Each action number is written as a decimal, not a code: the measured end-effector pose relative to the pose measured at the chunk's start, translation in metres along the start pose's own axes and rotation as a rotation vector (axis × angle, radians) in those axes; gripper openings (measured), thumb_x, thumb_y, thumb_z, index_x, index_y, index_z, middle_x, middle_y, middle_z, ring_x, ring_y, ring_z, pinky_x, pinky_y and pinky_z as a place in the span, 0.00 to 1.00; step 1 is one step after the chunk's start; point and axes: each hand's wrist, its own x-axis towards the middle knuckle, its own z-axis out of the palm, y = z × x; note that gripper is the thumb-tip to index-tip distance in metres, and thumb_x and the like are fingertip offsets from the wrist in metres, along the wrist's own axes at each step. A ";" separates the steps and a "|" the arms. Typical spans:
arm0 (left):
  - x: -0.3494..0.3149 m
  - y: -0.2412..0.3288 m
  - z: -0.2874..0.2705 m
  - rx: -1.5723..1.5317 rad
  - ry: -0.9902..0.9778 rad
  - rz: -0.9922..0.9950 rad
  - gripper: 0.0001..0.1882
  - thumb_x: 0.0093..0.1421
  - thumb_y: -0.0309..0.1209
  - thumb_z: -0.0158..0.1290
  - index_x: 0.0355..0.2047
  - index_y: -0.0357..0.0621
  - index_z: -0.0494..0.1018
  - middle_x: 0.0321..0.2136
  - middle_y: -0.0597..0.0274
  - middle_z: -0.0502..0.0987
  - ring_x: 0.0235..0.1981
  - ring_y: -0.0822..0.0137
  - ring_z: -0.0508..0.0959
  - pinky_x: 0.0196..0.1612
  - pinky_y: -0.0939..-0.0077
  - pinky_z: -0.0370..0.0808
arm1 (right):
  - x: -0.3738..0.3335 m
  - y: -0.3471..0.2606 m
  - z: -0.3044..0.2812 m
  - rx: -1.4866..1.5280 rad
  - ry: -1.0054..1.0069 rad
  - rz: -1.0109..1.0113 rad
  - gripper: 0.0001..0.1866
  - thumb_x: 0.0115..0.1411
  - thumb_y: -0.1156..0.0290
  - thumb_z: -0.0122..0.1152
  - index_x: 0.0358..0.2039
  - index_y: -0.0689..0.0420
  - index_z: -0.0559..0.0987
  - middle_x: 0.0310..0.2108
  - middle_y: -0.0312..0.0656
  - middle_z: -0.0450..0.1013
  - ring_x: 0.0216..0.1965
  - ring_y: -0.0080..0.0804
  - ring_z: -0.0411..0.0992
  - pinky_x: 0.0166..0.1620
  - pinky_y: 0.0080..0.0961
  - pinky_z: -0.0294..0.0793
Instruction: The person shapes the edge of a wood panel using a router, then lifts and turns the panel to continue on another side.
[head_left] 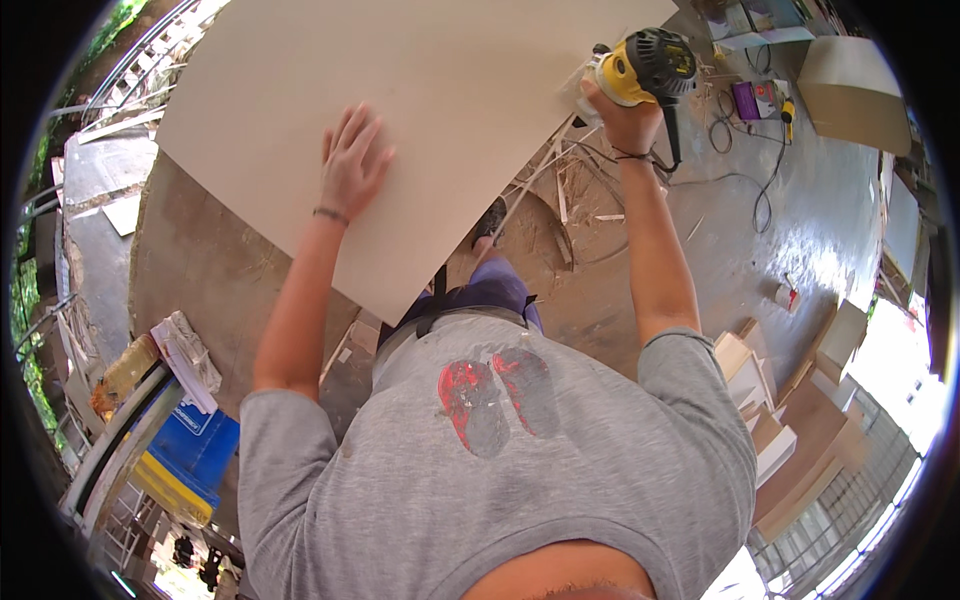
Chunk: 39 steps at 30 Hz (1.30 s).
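A large pale board (440, 110) spreads out in front of me, one corner pointing toward my waist. My left hand (353, 163) lies flat on it, fingers spread, with nothing held. At the board's right edge my right hand (628, 122) grips a yellow and black trim router (640, 70) round its lower body. The router's base sits at that edge, and its bit is hidden from view. A black cord (672, 135) hangs down from the tool beside my wrist.
Wood strips and shavings (565, 200) litter the floor below the board's right edge. Cables (765, 190) trail there near a purple box (757, 100). Wooden box parts (745, 370) stand at the right. A blue container (200, 440) is at the lower left.
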 end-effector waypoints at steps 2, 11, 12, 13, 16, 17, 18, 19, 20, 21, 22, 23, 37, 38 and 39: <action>-0.053 -0.012 -0.020 0.064 0.049 -0.060 0.30 0.60 0.46 0.53 0.57 0.42 0.68 0.64 0.52 0.57 0.67 0.55 0.52 0.67 0.56 0.43 | -0.023 -0.011 0.007 -0.007 -0.007 0.014 0.22 0.42 0.71 0.76 0.38 0.62 0.77 0.35 0.38 0.78 0.35 0.25 0.77 0.41 0.23 0.77; -0.150 -0.012 -0.049 -0.524 0.236 -0.805 0.40 0.47 0.53 0.65 0.52 0.38 0.67 0.45 0.52 0.76 0.49 0.56 0.74 0.55 0.53 0.64 | -0.126 -0.087 0.044 -0.071 -0.071 0.115 0.21 0.43 0.68 0.75 0.37 0.60 0.78 0.35 0.37 0.78 0.36 0.24 0.77 0.41 0.24 0.77; -0.150 -0.013 -0.048 -0.413 0.231 -0.758 0.38 0.46 0.52 0.66 0.47 0.37 0.67 0.39 0.56 0.78 0.41 0.56 0.78 0.49 0.56 0.68 | -0.136 -0.093 0.049 -0.050 -0.072 0.088 0.21 0.43 0.68 0.75 0.37 0.60 0.78 0.35 0.37 0.78 0.36 0.24 0.77 0.41 0.24 0.77; -0.149 -0.013 -0.049 -0.383 0.204 -0.750 0.38 0.45 0.52 0.66 0.47 0.38 0.67 0.39 0.55 0.78 0.42 0.55 0.78 0.49 0.58 0.68 | -0.144 -0.097 0.053 -0.028 -0.070 0.063 0.21 0.43 0.68 0.75 0.37 0.60 0.78 0.35 0.37 0.78 0.36 0.24 0.77 0.41 0.24 0.77; -0.150 -0.027 -0.045 -0.376 0.181 -0.679 0.40 0.45 0.51 0.67 0.49 0.35 0.66 0.43 0.49 0.76 0.47 0.52 0.75 0.49 0.63 0.69 | -0.174 -0.106 0.064 -0.086 -0.078 0.017 0.23 0.43 0.63 0.75 0.39 0.56 0.79 0.36 0.38 0.78 0.36 0.28 0.77 0.41 0.27 0.77; -0.151 -0.033 -0.044 -0.389 0.192 -0.651 0.41 0.45 0.51 0.67 0.50 0.34 0.65 0.44 0.48 0.75 0.48 0.51 0.75 0.49 0.62 0.69 | -0.182 -0.110 0.066 -0.126 -0.082 0.008 0.24 0.42 0.60 0.75 0.40 0.55 0.79 0.36 0.39 0.78 0.36 0.30 0.77 0.42 0.28 0.77; -0.153 -0.034 -0.042 -0.405 0.198 -0.627 0.42 0.45 0.51 0.67 0.50 0.32 0.64 0.45 0.47 0.74 0.49 0.51 0.74 0.50 0.61 0.69 | -0.192 -0.119 0.069 -0.167 -0.057 0.018 0.24 0.42 0.58 0.74 0.40 0.52 0.80 0.36 0.39 0.79 0.36 0.31 0.78 0.41 0.29 0.77; -0.154 -0.034 -0.041 -0.421 0.204 -0.604 0.43 0.45 0.51 0.67 0.51 0.31 0.64 0.46 0.45 0.74 0.50 0.50 0.73 0.51 0.60 0.69 | -0.201 -0.126 0.073 -0.171 -0.071 0.032 0.24 0.42 0.58 0.74 0.40 0.52 0.81 0.36 0.40 0.79 0.37 0.31 0.78 0.41 0.29 0.77; -0.154 -0.035 -0.040 -0.405 0.206 -0.600 0.44 0.45 0.51 0.67 0.51 0.30 0.63 0.46 0.44 0.73 0.50 0.50 0.73 0.51 0.60 0.68 | -0.210 -0.132 0.076 -0.176 -0.086 0.046 0.24 0.42 0.57 0.74 0.40 0.52 0.81 0.35 0.40 0.79 0.37 0.31 0.78 0.42 0.29 0.77; -0.152 -0.033 -0.041 -0.389 0.205 -0.596 0.45 0.45 0.51 0.67 0.52 0.29 0.63 0.47 0.43 0.73 0.50 0.49 0.73 0.52 0.59 0.68 | -0.219 -0.136 0.078 -0.182 -0.100 0.062 0.24 0.42 0.57 0.74 0.40 0.52 0.81 0.35 0.40 0.79 0.37 0.31 0.78 0.42 0.29 0.77; -0.151 -0.030 -0.041 -0.373 0.204 -0.592 0.46 0.44 0.51 0.67 0.52 0.28 0.62 0.47 0.42 0.72 0.51 0.49 0.73 0.52 0.59 0.68 | -0.229 -0.138 0.083 -0.142 -0.078 0.068 0.23 0.43 0.56 0.73 0.39 0.52 0.81 0.35 0.41 0.80 0.37 0.31 0.78 0.42 0.28 0.77; -0.150 -0.027 -0.043 -0.354 0.202 -0.603 0.46 0.44 0.51 0.67 0.52 0.28 0.62 0.47 0.43 0.72 0.51 0.49 0.72 0.52 0.59 0.68 | -0.241 -0.135 0.086 -0.110 -0.098 0.093 0.22 0.43 0.57 0.74 0.38 0.52 0.81 0.34 0.40 0.80 0.37 0.31 0.78 0.42 0.28 0.77; -0.150 -0.041 -0.024 -0.335 0.244 -0.586 0.48 0.44 0.58 0.63 0.55 0.34 0.61 0.51 0.47 0.71 0.54 0.48 0.70 0.55 0.37 0.56 | -0.345 -0.196 0.117 -0.186 -0.196 0.071 0.32 0.38 0.64 0.77 0.45 0.58 0.75 0.40 0.43 0.77 0.40 0.34 0.77 0.45 0.27 0.75; -0.151 -0.042 -0.024 -0.307 0.224 -0.608 0.49 0.44 0.59 0.63 0.55 0.35 0.61 0.52 0.47 0.71 0.54 0.48 0.69 0.55 0.36 0.56 | -0.353 -0.196 0.119 -0.138 -0.196 0.103 0.34 0.38 0.64 0.77 0.47 0.58 0.74 0.42 0.44 0.76 0.42 0.35 0.77 0.46 0.27 0.75; -0.150 -0.043 -0.024 -0.279 0.207 -0.624 0.49 0.44 0.59 0.63 0.56 0.35 0.61 0.52 0.47 0.70 0.55 0.48 0.69 0.55 0.36 0.56 | -0.358 -0.198 0.122 -0.090 -0.195 0.134 0.37 0.37 0.65 0.77 0.50 0.59 0.72 0.44 0.45 0.75 0.44 0.36 0.76 0.48 0.28 0.74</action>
